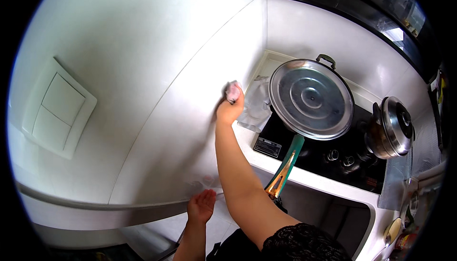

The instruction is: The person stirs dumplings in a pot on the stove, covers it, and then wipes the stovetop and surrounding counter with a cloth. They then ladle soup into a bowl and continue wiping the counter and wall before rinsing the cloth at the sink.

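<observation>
My right arm, in a black lace sleeve, reaches out to the white tiled wall point(190, 104). There my right hand point(230, 111) is closed round a small crumpled pinkish cloth point(233, 92) and holds it at the wall's surface; part of the cloth is hidden by my fingers. Lower down, my left hand point(202, 206) is held with the palm showing and the fingers stretched out, with nothing in it. It is near the wall's lower edge, and I cannot tell whether it touches anything.
On the black gas stove point(328, 158) stands a large pan under a metal lid point(312, 98), its green handle point(288, 165) pointing toward me. A lidded steel pot point(388, 127) is to its right. Clear plastic sheeting point(257, 101) lies left of the pan. A white switch plate point(59, 108) sits far left.
</observation>
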Tool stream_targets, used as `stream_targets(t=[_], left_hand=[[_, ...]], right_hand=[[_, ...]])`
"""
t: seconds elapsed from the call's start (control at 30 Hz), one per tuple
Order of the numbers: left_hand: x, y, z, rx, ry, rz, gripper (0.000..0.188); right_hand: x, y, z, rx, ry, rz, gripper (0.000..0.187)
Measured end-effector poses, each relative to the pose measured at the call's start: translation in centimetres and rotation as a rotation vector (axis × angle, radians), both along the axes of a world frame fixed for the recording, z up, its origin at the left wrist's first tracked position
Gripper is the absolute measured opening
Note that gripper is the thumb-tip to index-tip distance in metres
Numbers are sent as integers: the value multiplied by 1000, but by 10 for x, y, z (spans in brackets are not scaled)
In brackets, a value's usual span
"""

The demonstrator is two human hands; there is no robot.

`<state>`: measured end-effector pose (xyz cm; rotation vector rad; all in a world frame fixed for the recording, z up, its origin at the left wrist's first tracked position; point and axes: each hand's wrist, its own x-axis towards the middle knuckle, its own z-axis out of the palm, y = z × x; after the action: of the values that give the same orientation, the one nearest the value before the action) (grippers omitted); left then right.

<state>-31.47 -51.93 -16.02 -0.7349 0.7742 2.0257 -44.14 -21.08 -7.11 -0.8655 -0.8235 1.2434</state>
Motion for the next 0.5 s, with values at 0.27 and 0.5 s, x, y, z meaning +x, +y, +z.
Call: stream_targets(t=[0.27, 0.5], left_hand=[[6, -26, -9, -112, -39, -8, 35], [14, -19, -19, -75, -39, -69, 35]], right_hand=[[37, -67, -107, -83, -18, 231, 35], [47, -44, -60, 64, -135, 331, 50]])
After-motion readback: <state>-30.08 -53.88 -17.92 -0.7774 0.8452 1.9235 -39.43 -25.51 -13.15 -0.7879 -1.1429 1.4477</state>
